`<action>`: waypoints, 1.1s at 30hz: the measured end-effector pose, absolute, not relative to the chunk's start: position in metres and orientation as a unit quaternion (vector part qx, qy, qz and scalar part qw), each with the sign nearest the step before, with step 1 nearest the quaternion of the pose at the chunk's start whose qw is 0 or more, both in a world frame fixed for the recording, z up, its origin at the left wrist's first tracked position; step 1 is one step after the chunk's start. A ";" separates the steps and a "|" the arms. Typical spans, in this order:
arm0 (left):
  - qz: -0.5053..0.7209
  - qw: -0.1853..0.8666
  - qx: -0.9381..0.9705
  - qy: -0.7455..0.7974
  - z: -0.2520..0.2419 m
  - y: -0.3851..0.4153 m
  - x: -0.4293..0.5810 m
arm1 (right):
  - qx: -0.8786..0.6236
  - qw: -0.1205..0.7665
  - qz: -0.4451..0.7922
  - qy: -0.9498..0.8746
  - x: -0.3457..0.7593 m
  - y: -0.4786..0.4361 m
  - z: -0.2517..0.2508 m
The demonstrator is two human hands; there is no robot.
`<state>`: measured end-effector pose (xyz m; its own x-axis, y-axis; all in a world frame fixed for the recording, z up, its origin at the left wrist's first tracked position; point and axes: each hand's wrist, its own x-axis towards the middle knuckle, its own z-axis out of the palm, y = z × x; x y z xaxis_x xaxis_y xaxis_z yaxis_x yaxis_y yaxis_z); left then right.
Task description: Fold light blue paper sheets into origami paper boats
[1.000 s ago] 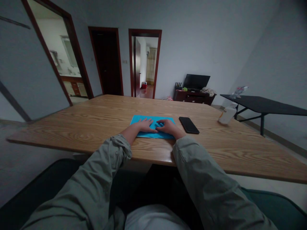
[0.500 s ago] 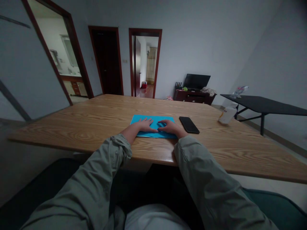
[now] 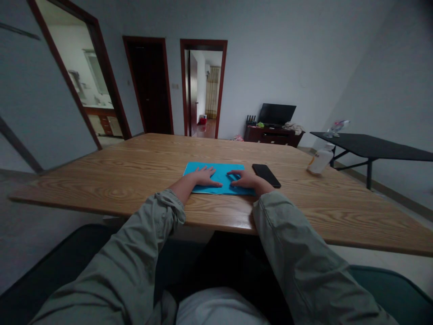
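A bright blue sheet, seemingly paper (image 3: 221, 174), lies flat near the front edge of the wooden table (image 3: 135, 180). On its left part rests my left hand (image 3: 204, 176), palm down with the fingers spread. My right hand (image 3: 246, 178) is at the sheet's right side, thumb and fingers apart with a gap between them. Neither hand grasps anything I can see. My right forearm covers the sheet's lower right corner. Just beyond my right hand lies a black smartphone (image 3: 266, 175), partly beside my wrist.
A white bottle (image 3: 320, 160) stands on the table to the right. Behind it is a black folding table (image 3: 379, 146) with a clear plastic item (image 3: 336, 128) on it. A television (image 3: 277, 115) sits on a dark cabinet (image 3: 270, 134) by the far wall.
My right hand has slid to the right across the blue sheet, toward the smartphone, and its fingers are a little wider apart. My left hand has stayed in place.
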<state>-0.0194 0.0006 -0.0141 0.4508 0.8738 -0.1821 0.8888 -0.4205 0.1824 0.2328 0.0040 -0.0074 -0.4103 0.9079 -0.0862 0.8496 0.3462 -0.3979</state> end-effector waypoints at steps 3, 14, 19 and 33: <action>-0.029 0.125 0.843 0.523 -0.015 0.001 -0.019 | -0.527 0.052 0.210 -0.822 0.238 0.002 -0.005; -0.033 0.121 0.843 0.523 -0.011 -0.001 -0.020 | -0.510 0.035 0.236 -0.827 0.239 -0.005 0.003; -0.027 0.124 0.844 0.521 -0.013 -0.002 -0.021 | -0.523 0.038 0.229 -0.820 0.240 -0.006 0.003; 0.209 0.226 0.948 0.075 -0.005 -0.180 0.068 | -0.519 0.042 0.220 -0.825 0.242 0.002 -0.010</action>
<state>0.0675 -0.1796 -0.0046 0.9013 0.2363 0.3632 0.0468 -0.8864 0.4605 0.2421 0.0016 -0.0101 -0.4580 0.8746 -0.1590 0.8379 0.3650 -0.4058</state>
